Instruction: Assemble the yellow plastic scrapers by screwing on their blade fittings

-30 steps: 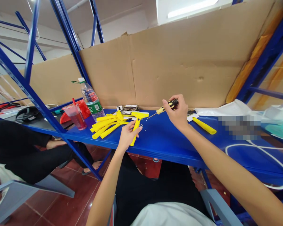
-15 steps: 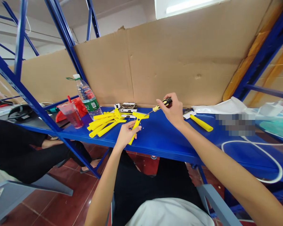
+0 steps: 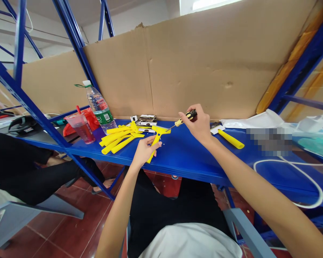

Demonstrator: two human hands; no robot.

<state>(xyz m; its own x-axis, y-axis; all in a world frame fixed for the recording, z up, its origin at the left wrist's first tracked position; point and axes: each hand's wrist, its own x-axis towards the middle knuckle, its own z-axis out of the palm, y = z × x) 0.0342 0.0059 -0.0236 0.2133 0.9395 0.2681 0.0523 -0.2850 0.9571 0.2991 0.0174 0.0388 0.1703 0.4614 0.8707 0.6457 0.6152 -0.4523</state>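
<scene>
My left hand (image 3: 145,149) is closed round the handle of a yellow T-shaped scraper (image 3: 158,132), its wide head pointing away from me. A screwdriver (image 3: 179,122) with a yellow and black handle is gripped in my right hand (image 3: 199,123). The screwdriver's tip touches or nearly touches the right end of the scraper's head; the exact contact is too small to make out. Several more yellow scrapers (image 3: 118,140) lie in a pile left of my left hand. Another yellow scraper (image 3: 231,139) rests to the right of my right hand.
Small packets (image 3: 147,118) lie behind the pile on the blue table (image 3: 188,161). A water bottle (image 3: 102,114) and a red drink cup (image 3: 83,129) stand at the left. White cable (image 3: 312,179) loops at the right. A cardboard panel (image 3: 199,68) rises behind. Someone sits at the left.
The view has shifted slightly. Both hands keep the same hold on the scraper and the screwdriver, with the tip still at the right end of the scraper's head.
</scene>
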